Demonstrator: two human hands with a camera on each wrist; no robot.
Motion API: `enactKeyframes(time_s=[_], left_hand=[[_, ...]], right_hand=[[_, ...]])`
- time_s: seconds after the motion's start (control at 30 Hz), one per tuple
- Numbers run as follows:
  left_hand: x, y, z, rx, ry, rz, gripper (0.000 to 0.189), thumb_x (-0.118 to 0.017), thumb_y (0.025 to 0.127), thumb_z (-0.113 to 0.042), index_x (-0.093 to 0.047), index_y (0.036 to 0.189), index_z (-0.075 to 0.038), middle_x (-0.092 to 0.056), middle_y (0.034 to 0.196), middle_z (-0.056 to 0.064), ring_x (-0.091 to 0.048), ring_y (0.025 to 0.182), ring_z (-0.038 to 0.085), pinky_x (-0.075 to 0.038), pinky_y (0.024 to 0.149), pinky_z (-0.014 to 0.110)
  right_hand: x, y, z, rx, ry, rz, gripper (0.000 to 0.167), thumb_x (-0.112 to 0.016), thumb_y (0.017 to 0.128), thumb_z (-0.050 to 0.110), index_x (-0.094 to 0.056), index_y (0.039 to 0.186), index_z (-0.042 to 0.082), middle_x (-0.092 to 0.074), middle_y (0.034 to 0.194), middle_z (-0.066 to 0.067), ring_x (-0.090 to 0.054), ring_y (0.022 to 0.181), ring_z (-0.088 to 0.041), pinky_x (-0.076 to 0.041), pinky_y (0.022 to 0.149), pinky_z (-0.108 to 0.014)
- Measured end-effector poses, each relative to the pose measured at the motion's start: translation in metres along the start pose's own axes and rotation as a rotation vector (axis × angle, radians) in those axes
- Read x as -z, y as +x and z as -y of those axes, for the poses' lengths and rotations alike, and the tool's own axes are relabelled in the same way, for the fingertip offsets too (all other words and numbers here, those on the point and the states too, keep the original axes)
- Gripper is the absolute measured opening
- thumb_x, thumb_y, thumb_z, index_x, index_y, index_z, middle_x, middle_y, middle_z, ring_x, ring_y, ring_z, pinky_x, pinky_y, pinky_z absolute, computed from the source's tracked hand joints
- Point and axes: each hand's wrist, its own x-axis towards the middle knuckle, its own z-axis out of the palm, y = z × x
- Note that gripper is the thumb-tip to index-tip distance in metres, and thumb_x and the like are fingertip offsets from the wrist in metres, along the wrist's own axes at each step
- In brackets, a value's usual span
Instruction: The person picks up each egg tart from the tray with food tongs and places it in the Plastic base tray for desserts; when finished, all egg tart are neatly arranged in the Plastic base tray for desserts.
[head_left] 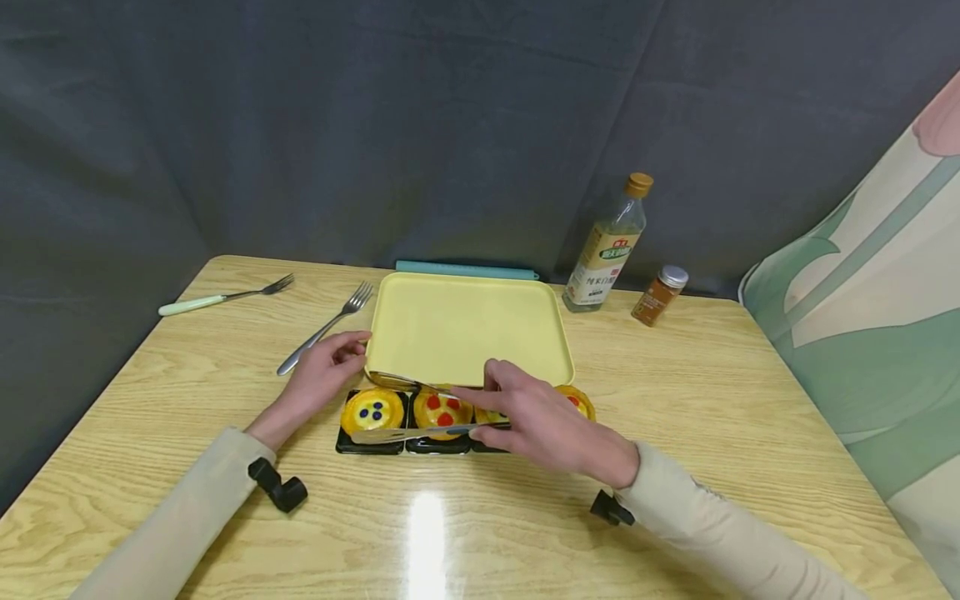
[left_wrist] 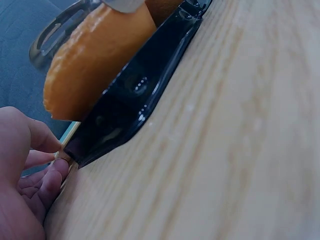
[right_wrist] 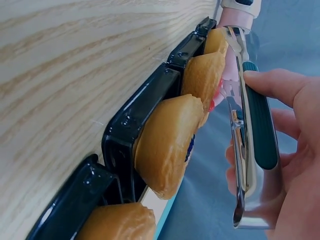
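Note:
My right hand (head_left: 536, 421) grips metal tongs (right_wrist: 260, 120) with dark green pads, thumb on one arm and fingers on the other. The tongs' spread ends reach left over a row of egg tarts in black plastic trays (head_left: 438, 447). One end is above a tart with dark blue dots (head_left: 372, 410); beside it sits a tart with red pieces (head_left: 442, 408). Another tart (head_left: 576, 398) shows past my right hand, which partly hides the row. My left hand (head_left: 322, 375) pinches the left edge of a yellow tray (head_left: 468, 325) near its front corner.
Left of the yellow tray lie a metal fork (head_left: 322, 331) and a green-handled fork (head_left: 225, 298). A blue-green strip (head_left: 465, 270) lies behind the tray. To the right stand a glass bottle (head_left: 607, 250) and a small spice jar (head_left: 660, 296).

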Motion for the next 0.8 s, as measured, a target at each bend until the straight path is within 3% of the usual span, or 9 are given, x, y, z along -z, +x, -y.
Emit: enactKeyframes(time_s=[0.37,0.8], left_hand=[[0.0,0.001,-0.001,0.005,0.013,-0.002,0.039,-0.061,0.097,-0.006,-0.061,0.135,0.002,-0.066,0.108,0.014,-0.058,0.091,0.025,-0.046,0.081,0.039],[0.001,0.0,-0.002,0.011,0.008,0.0,0.039,-0.061,0.097,-0.007,-0.061,0.135,0.002,-0.066,0.109,0.014,-0.058,0.093,0.026,-0.046,0.082,0.04]], right_hand=[[0.012,-0.013,-0.002,-0.043,0.056,-0.052,0.051,-0.075,0.093,0.025,-0.061,0.142,0.018,-0.033,0.089,0.005,-0.034,0.075,-0.009,-0.031,0.06,-0.024],[0.025,-0.058,-0.016,-0.178,0.04,-0.156,0.052,-0.078,0.09,0.022,-0.063,0.14,0.014,-0.039,0.09,0.004,-0.037,0.077,-0.008,-0.035,0.061,-0.024]])
